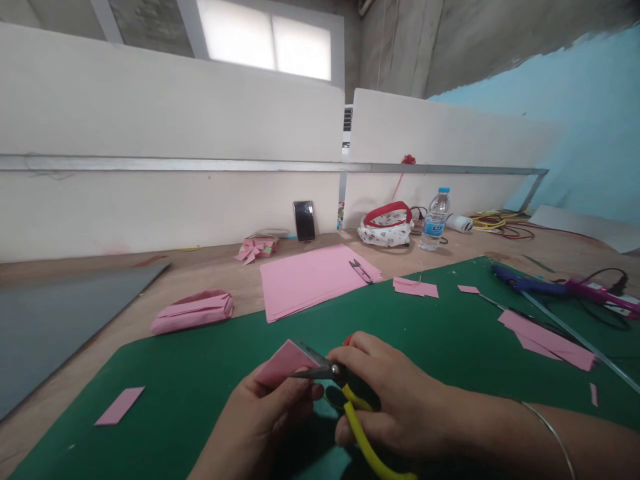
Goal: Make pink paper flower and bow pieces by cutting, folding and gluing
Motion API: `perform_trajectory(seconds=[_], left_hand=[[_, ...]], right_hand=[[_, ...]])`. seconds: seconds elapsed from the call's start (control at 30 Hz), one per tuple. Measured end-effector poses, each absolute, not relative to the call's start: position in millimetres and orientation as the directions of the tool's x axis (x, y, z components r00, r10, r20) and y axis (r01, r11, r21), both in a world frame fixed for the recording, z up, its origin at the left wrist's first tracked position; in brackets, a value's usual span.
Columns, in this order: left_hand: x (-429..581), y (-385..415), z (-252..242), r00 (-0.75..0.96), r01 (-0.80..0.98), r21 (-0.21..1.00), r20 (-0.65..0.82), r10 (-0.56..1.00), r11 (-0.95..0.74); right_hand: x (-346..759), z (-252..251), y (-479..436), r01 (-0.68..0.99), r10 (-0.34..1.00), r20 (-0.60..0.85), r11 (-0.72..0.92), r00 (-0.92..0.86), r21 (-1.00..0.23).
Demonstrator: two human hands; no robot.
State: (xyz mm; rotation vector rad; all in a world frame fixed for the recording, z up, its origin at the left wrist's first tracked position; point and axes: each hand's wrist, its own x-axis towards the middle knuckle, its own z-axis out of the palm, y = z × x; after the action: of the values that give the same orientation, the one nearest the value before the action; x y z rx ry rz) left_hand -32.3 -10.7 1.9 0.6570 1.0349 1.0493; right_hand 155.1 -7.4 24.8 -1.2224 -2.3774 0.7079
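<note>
My left hand (273, 410) pinches a small folded piece of pink paper (285, 363) between thumb and fingers, one corner pointing up. In my right hand (380, 383) is a pair of scissors (357, 420) with yellow handles and dark blades. The blades are parted around the right edge of the paper. Part of the handles is hidden behind my fingers. Below both hands lies a green cutting mat (200, 387). A loose pink paper strip (120, 406) rests on it at the left.
Behind are a folded pink paper piece (195, 312), pink sheets (305, 280) with thread snips (361, 271), and a phone (304, 221). A water bottle (435, 223) stands beside a white pouch (385, 230). A glue gun (530, 283) and pink strips (550, 340) lie at the right.
</note>
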Motion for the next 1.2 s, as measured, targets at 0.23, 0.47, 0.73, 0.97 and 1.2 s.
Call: perform_trajectory(seconds=[0.23,0.47,0.73,0.97,1.2], left_hand=[[-34,-8,-4,0.130,-0.392,0.835,-0.366,0.921,0.387],[-33,-6,-6,0.104,-0.384,0.840,-0.373,0.922,0.383],[-35,-8,-3,0.096,-0.377,0.842,-0.379,0.920,0.386],[-34,-9,-2,0.106,-0.371,0.845,-0.375,0.921,0.386],[-35,-11,-5,0.099,-0.353,0.845,-0.393,0.914,0.401]], right_hand=[[154,21,-7,0.641,0.817,0.119,0.525,-0.564,-0.561],[152,16,-8,0.658,0.811,0.143,0.551,-0.567,-0.514],[153,12,-8,0.666,0.800,0.164,0.577,-0.577,-0.473],[152,7,-7,0.652,0.788,0.207,0.601,-0.580,-0.462],[152,3,-6,0.660,0.772,0.271,0.633,-0.575,-0.405]])
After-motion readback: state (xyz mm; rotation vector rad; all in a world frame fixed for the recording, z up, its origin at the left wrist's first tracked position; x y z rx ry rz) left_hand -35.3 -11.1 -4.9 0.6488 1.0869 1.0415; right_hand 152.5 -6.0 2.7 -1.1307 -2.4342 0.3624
